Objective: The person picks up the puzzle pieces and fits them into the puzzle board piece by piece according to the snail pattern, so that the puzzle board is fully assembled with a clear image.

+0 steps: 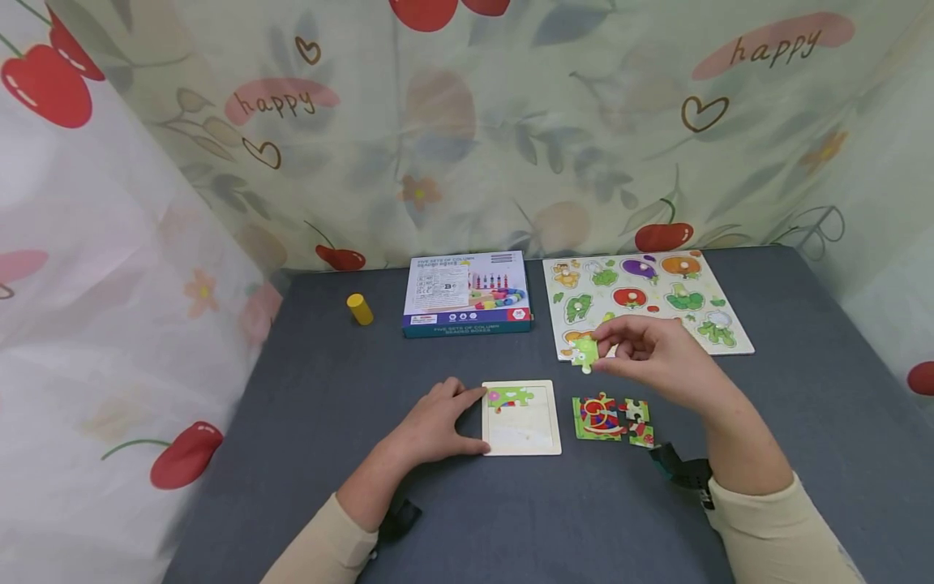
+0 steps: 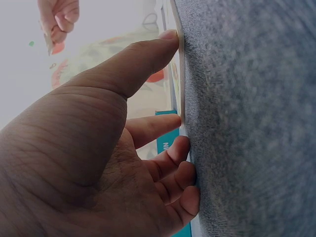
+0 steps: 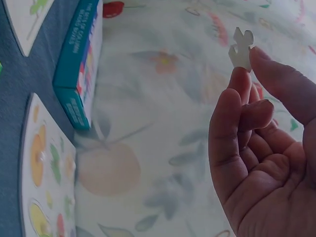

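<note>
My right hand [image 1: 653, 353] pinches a green jigsaw piece [image 1: 584, 354] between thumb and fingertips, raised over the near edge of the vegetable board. In the right wrist view the piece [image 3: 241, 48] shows its pale side. My left hand [image 1: 435, 422] rests on the table, index fingertip and thumb tip touching the left edge of a square wooden puzzle tray [image 1: 521, 434]. Joined green pieces [image 1: 511, 397] lie along the tray's upper left. Right of the tray lie a joined red, blue and green group [image 1: 600, 418] and several loose pieces [image 1: 638, 411].
A boxed bead set [image 1: 467, 328] lies behind the tray. To its right is a pale board with vegetable pictures [image 1: 660, 320]. A yellow cylinder [image 1: 360, 309] stands at the back left. Printed cloth [image 1: 496, 162] hangs behind the grey table.
</note>
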Demonstrator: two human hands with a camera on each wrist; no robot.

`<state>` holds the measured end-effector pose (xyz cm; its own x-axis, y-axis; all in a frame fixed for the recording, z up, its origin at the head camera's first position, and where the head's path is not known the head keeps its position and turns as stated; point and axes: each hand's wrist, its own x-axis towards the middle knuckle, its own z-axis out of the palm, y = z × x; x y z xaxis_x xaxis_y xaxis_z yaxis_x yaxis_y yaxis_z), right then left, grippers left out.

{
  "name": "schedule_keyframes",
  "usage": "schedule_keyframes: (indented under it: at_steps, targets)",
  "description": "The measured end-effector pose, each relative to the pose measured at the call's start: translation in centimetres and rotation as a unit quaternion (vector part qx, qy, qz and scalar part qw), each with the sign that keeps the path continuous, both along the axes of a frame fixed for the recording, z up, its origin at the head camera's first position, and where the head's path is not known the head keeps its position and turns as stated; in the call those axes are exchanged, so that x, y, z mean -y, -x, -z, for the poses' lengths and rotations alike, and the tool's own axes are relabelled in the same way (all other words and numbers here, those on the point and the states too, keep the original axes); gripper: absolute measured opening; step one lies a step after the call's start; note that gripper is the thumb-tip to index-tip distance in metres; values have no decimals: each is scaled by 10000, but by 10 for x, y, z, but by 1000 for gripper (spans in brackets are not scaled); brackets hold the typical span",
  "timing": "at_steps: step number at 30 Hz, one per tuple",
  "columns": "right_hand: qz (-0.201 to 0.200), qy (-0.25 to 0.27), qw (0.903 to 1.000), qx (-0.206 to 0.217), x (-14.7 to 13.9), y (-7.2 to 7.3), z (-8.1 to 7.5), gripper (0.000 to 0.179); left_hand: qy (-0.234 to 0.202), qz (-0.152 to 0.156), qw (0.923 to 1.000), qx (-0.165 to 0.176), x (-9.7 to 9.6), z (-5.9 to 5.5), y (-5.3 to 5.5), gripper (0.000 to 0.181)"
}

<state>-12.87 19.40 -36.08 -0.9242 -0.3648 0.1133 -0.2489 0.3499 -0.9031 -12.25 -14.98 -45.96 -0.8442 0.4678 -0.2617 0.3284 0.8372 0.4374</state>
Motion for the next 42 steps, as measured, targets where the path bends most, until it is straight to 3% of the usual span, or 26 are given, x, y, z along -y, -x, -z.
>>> schedule_keyframes:
  at_steps: [11,20,30,42]
  targets:
    - [76,-169,9977,648,26,10,24,34,3,-19,10000,8,0,0,0,90]
    - [35,-289,9962,825,40,17,47,33,-8,-21,10000,29,0,-1,0,89]
    - [182,-582,9891,1343,53,22,69,30,19,-13,10000,59,-1,-1,1,89]
    - [372,-1328,9804,1408,64,23,87,24,21,-16,10000,63,-1,-1,0,89]
